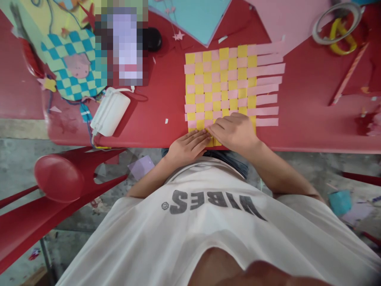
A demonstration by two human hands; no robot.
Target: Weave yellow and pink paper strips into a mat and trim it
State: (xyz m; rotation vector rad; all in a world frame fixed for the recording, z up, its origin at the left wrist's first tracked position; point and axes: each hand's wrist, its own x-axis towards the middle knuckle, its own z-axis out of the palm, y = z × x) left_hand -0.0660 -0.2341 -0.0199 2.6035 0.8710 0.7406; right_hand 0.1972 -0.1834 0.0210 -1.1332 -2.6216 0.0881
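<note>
A mat of woven pink and yellow paper strips (222, 81) lies on the red table in front of me. Loose pink strip ends (269, 88) stick out along its right side, and yellow ends hang at the near edge. My left hand (189, 146) rests flat on the mat's near left corner, fingers stretched and side by side. Curled over the near edge, my right hand (235, 133) has its fingertips pinched at a yellow paper strip (216, 142), close to the left fingertips. The hands cover part of the mat's lowest rows.
On the left are a white power bank (110, 111) with a cable, a blue-green woven paper piece (70, 89) and red-handled pliers (31, 59). A tape roll (320, 33), yellow scissors (339, 41) and a striped pencil (349, 75) lie right. A red chair (59, 176) stands left.
</note>
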